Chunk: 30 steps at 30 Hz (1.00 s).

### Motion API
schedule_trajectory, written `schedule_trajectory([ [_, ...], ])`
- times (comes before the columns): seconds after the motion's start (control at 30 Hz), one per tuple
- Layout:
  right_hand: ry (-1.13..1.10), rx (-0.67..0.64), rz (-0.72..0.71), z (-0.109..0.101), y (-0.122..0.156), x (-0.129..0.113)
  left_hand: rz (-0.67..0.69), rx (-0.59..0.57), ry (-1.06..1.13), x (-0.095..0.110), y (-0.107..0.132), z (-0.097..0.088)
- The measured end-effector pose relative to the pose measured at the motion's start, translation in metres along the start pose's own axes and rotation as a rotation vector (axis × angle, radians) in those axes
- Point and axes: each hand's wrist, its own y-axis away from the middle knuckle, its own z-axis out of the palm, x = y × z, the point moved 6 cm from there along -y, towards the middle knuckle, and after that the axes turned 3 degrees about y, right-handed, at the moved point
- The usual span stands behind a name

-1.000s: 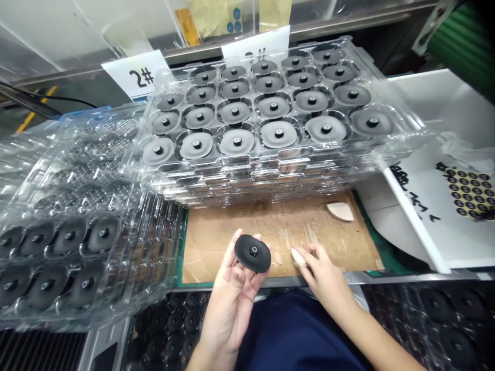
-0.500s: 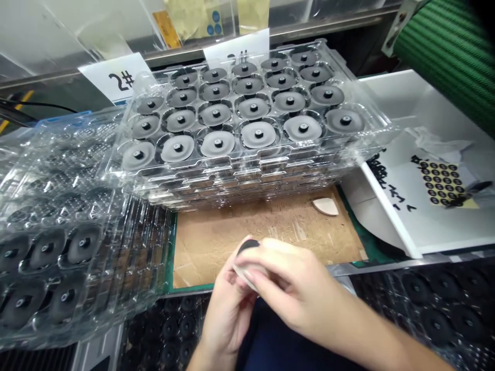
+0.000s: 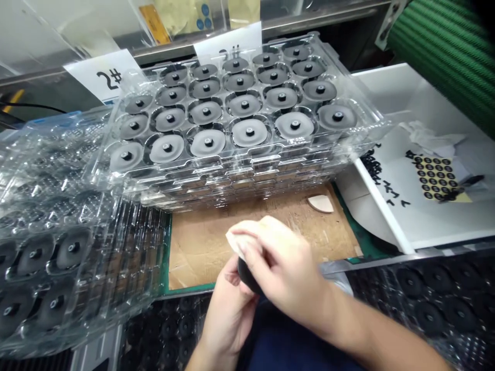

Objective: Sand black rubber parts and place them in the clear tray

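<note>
My left hand (image 3: 228,312) is closed on the edge of a black round part (image 3: 247,275), which is tilted and half hidden by my fingers. Pinched between the thumb and fingers of my right hand (image 3: 288,265) is a folded white cloth-like pad (image 3: 236,246), just above the black part. Both hands are over the front edge of a brown cardboard sheet (image 3: 201,247). Another white pad (image 3: 320,203), with one curved side, lies at the cardboard's right.
Behind the cardboard stands a stack of clear plastic trays (image 3: 232,165) filled with black discs (image 3: 250,130). More trays (image 3: 77,206) are piled at left. A white bin (image 3: 421,221) at right contains small black pieces and a sticker sheet (image 3: 435,178). A green roll (image 3: 444,56) overhangs it.
My right hand has lifted the white pad up and slightly left, off the black part. More of the black part now shows beneath my right hand. The view has shifted slightly.
</note>
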Motion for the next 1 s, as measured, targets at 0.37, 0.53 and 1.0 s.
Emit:
schedule_trajectory([
  [0.37, 0.055, -0.017, -0.001, -0.003, 0.003, -0.002, -0.079, -0.014, -0.001, -0.004, 0.000, 0.008],
  [0.53, 0.002, -0.318, 0.070, -0.006, 0.021, 0.009, -0.084, 0.040, 0.047, 0.004, 0.000, 0.010],
  [1.0, 0.312, -0.085, -0.096, -0.013, 0.013, -0.004, 0.055, 0.123, 0.026, 0.012, 0.002, 0.004],
])
